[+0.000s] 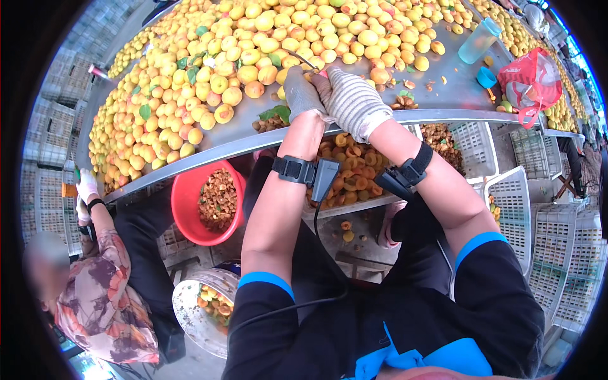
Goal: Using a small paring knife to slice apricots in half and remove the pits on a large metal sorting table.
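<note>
My two gloved hands meet at the near edge of a metal table (437, 95) heaped with yellow-orange apricots (253, 47). My left hand (303, 95), in a plain grey glove, is closed; what it holds is hidden behind its fingers. Pressed against it is my right hand (354, 98) in a striped glove, also closed, its contents hidden. A thin, dark, curved piece (301, 59) sticks out beyond the fingertips; which hand has it I cannot tell. Below my wrists stands a crate of halved apricots (354, 168). Brown apricot stones (269, 123) and green leaves lie beside my left hand.
A red basin (179, 196) of stones and a tilted white bucket (190, 310) stand at left. Another person (104, 291) works at the table's left end. White crates (510, 202), a red bag (531, 82), a bottle (479, 41) and a blue cup (486, 77) are at right.
</note>
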Available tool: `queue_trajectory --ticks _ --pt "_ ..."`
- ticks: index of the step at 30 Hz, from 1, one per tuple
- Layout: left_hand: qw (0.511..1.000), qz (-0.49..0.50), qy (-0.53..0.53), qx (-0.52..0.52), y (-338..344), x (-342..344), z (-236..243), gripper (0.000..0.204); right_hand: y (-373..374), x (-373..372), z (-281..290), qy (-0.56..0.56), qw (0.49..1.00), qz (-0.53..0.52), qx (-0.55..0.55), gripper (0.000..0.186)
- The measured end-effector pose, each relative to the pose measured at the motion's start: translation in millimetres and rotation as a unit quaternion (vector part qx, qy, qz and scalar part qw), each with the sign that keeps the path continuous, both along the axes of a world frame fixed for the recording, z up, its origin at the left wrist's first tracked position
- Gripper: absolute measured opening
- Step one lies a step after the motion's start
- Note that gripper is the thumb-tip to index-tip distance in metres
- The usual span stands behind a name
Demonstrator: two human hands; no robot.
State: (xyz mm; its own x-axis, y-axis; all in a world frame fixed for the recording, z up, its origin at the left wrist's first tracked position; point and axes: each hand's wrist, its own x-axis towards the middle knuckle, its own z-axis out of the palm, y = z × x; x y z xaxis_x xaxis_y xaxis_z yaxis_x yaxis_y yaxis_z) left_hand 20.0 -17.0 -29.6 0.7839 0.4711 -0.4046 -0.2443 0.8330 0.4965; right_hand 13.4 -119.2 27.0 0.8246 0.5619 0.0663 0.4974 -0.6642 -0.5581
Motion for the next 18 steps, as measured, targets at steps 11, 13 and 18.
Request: queue_trajectory --ticks 11,13,18 --pt "0.997 -0.063 0.042 0.027 1.7 -17.7 16.2 0.037 -37.0 6.0 7.3 0.709 0.608 0.079 0.348 0.041" --pt "0.995 -0.086 0.048 0.012 3.3 -18.2 17.3 0.040 -33.9 1.2 3.4 0.546 0.783 0.035 0.297 0.041" --pt "1.000 -0.016 0.001 0.010 -0.2 -16.4 19.0 0.052 -24.7 -8.6 -7.3 0.084 0.987 0.018 0.137 0.052"
